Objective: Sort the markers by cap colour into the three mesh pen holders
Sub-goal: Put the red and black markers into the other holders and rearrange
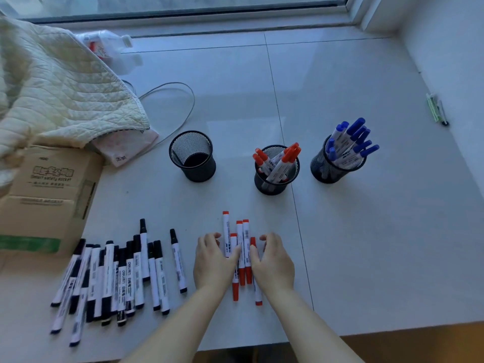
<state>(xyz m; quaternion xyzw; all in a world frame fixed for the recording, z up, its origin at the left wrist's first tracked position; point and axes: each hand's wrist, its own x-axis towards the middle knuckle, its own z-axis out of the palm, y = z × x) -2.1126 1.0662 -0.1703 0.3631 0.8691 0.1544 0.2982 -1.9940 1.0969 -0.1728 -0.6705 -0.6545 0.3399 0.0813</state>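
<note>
Three black mesh holders stand in a row: the left holder (pixel 192 155) holds nothing, the middle holder (pixel 276 170) has red-capped markers, the right holder (pixel 336 158) has blue-capped markers. Several red-capped markers (pixel 243 247) lie side by side on the white surface near the front. My left hand (pixel 214 260) and my right hand (pixel 273 260) rest on either side of this bunch, fingers curved, pressing the markers together. A spread of black-capped markers (pixel 117 276) lies to the left.
A cardboard box (pixel 44 195) and a quilted cloth (pixel 57 87) fill the left side. A white cable (pixel 183 100) loops behind the left holder, with plastic bottles (pixel 112 48) farther back. Pens (pixel 437 108) lie by the right wall.
</note>
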